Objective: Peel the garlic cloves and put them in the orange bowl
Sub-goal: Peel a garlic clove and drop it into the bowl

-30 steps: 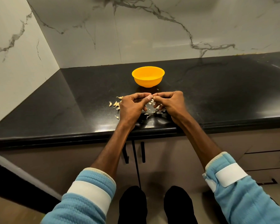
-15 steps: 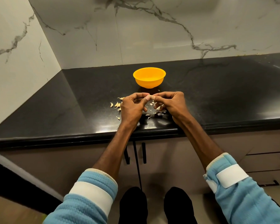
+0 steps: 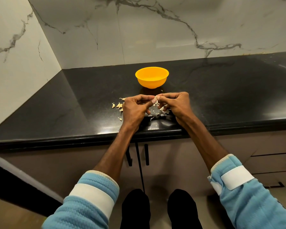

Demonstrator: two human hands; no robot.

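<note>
My left hand (image 3: 135,109) and right hand (image 3: 176,103) meet just short of the orange bowl (image 3: 151,84). Their fingers (image 3: 144,97) are pinched together on a garlic clove (image 3: 155,99), I think, though it is mostly hidden. My worry is that a hard tug pops it loose into the skins (image 3: 163,113) on the table (image 3: 73,104), or over the near edge.

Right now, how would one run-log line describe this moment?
step: peeling | left hand, right hand: pinch small pale garlic clove | round orange plastic bowl: beyond hands | loose garlic pieces: on glossy black countertop
</note>
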